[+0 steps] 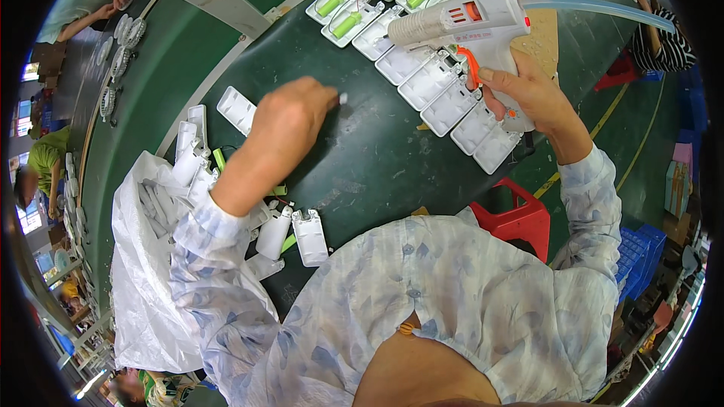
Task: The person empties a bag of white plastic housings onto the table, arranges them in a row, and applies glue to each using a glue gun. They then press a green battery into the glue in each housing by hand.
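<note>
My right hand is wrapped round the handle of a white hot glue gun with an orange trigger. Its nozzle points left, above a row of open white plastic casings. At the middle of the table my left hand is closed in a pinch, with a small white piece showing at the fingertips. Several casings at the far end hold green cylindrical battery cells with thin wires. Under and beside my left forearm lie more white casings and green cells, partly hidden.
A white plastic bag with white parts lies at the left edge. Cardboard lies behind the glue gun, whose pale hose runs right. A red stool stands at the table's right side. Other people work at left and far right.
</note>
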A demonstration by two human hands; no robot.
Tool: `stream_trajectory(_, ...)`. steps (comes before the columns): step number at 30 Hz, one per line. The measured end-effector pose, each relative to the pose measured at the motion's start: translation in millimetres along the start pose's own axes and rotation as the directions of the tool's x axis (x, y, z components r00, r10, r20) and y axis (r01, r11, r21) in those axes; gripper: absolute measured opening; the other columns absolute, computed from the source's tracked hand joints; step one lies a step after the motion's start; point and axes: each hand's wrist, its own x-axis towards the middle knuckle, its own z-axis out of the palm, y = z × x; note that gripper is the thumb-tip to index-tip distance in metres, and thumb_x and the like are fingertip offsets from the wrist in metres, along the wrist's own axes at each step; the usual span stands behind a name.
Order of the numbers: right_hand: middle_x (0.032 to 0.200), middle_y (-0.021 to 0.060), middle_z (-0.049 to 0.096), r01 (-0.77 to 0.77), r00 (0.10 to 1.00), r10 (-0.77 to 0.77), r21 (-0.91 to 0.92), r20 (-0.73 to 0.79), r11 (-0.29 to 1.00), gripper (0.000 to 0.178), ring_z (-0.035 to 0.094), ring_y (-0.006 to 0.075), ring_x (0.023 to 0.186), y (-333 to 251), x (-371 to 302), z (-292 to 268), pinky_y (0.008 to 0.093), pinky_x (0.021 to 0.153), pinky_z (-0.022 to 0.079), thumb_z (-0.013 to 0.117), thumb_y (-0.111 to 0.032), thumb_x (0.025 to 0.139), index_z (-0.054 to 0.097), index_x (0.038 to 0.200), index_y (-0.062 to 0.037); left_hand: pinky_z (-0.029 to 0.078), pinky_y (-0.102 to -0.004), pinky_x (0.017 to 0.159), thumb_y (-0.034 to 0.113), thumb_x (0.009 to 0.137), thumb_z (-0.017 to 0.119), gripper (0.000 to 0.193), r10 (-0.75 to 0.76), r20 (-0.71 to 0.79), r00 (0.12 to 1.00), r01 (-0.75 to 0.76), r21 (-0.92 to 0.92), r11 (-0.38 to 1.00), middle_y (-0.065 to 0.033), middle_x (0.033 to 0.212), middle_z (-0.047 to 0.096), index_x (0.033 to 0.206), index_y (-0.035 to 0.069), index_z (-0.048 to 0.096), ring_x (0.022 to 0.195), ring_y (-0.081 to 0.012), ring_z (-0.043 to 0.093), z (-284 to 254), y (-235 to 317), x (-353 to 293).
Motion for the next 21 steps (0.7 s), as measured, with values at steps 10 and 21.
stream_trajectory(10,0.068,0.0042,0.060,0.044,0.998,-0.038,0.137,-0.049,0.990,0.032,0.056,0.0114,0.054,13,-10,2,0.0274,0.054,0.043,0.063,-0.028,0.095,0.056,0.113,-0.0020,0.047,-0.0435,0.096,0.010,0.080,0.074,0.009,0.240,-0.422,0.874,-0.168,0.201,0.965,-0.0117,0.118,0.067,0.086,0.004,0.072,0.121,-0.0354,0.057,36,-18,116)
stream_trajectory(21,0.068,0.0037,0.060,0.059,0.997,-0.053,0.121,-0.053,0.991,0.034,0.056,0.0115,0.055,15,-15,2,0.0278,0.056,0.045,0.060,-0.026,0.096,0.056,0.119,-0.0012,0.026,-0.0685,0.111,0.019,0.080,0.077,0.012,0.127,-0.349,0.928,-0.017,0.300,0.954,-0.0063,0.141,0.054,0.089,0.012,0.075,0.141,-0.0344,0.038,65,-19,122)
